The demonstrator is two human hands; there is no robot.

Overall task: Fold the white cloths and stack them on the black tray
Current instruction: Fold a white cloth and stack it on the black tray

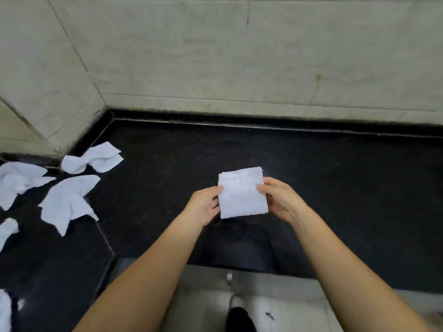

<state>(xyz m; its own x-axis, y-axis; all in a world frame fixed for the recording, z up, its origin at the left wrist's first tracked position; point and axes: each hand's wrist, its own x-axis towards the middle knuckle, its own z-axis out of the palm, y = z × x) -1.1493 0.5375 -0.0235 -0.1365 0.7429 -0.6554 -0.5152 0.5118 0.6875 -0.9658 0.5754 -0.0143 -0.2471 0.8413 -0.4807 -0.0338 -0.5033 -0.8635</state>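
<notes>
A white cloth [242,193], folded into a neat flat square, is held over the middle of the black worktop [335,178]. The left hand [203,205] and right hand [278,200] pinch its side edges. Crumpled cloths [69,202] lie near the worktop's left edge.

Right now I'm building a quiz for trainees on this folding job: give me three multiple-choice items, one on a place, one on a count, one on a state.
1. Where do the loose cloths lie?
A. on the counter's left side
B. on the counter's right side
C. on the floor

2. How many hands grip the folded cloth?
A. none
B. one
C. two

3. What state is the held cloth in?
A. crumpled
B. folded into a flat square
C. rolled up

Key:
1 A: the loose cloths sit crumpled on the left of the counter.
2 C: the left hand and right hand each grip a side.
3 B: the folded cloth shows straight edges and square corners.
</notes>
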